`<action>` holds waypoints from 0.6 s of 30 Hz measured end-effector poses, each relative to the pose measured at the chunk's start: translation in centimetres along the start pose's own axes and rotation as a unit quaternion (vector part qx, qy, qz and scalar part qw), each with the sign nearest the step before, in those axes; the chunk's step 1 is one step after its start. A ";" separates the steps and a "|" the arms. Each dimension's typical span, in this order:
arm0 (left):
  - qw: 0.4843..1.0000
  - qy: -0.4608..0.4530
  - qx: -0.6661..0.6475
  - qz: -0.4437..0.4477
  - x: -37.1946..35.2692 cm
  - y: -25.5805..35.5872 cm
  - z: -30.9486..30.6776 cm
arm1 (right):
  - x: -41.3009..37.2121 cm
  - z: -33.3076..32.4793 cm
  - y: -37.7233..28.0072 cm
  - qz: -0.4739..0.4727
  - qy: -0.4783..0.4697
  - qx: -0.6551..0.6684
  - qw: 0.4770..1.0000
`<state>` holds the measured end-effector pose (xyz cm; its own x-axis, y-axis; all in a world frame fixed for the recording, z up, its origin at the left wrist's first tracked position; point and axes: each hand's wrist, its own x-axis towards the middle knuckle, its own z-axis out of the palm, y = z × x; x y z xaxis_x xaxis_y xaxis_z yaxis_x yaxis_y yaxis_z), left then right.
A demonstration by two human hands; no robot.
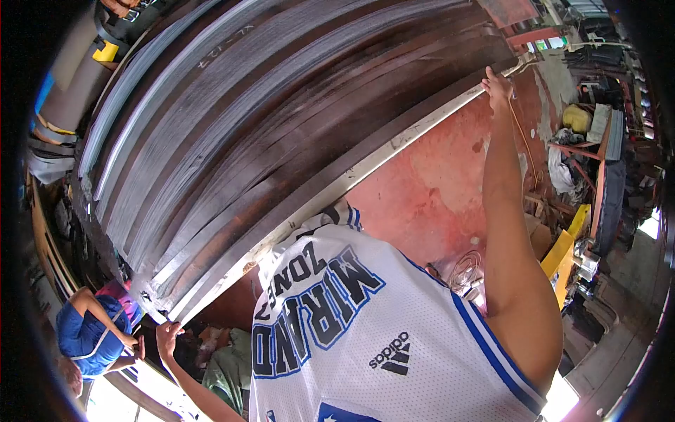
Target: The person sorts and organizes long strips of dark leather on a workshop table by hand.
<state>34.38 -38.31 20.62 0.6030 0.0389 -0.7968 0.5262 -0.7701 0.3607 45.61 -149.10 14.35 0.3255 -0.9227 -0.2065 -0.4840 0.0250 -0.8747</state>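
A broad dark brown sheet, apparently leather (281,105), with grey streaks and pale handwriting, covers the table in front of me. Along its near side runs a long, straight dark strip (380,149) beside the pale table edge. My left hand (168,337) pinches the strip's near-left end at the table corner. At the far right, my right hand (498,86) has its fingers and thumb on the other end, the contact partly hidden. Between my arms, my white jersey (337,309) leans close to the table edge.
Another person in blue (95,334) is by the table's left corner. Rolled material (77,74) stands at upper left. On the right are a yellow metal frame (566,257) and a cluttered shelf (598,141). Coiled wire (465,271) lies on the reddish floor (429,186).
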 end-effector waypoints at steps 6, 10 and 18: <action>1.000 -0.009 0.030 -0.004 0.1 -0.9 -0.8 | 0.2 -0.1 0.4 0.016 0.018 -0.022 0.999; 1.000 -0.001 0.019 -0.008 -0.7 -0.9 -0.5 | -0.9 -0.7 0.9 0.028 0.004 -0.040 0.999; 0.999 0.034 0.002 -0.024 -1.8 -0.8 -0.4 | 9.7 -5.5 9.9 -0.009 -0.220 0.152 0.963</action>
<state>33.10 -37.51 21.95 0.6159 0.1189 -0.7788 0.5532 -0.7691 0.3201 39.54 -159.95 6.06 0.6771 -0.6733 -0.2969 -0.2356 0.1839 -0.9543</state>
